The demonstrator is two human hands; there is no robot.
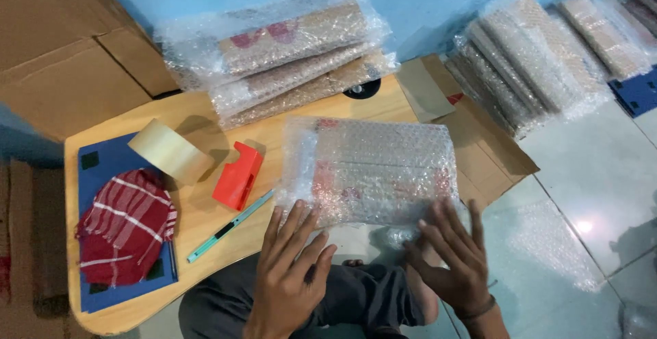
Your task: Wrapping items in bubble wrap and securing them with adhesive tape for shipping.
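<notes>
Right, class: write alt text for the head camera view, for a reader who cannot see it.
Two bare hands, left hand and right hand, press on a flat bubble-wrapped parcel on a low wooden table. Beside it lie a red tape dispenser, a tan tape roll and a teal utility knife.

Head camera, steep downward view.
It looks close over a low wooden table (205, 216), hands at the frame's bottom, floor seemingly at right.
</notes>
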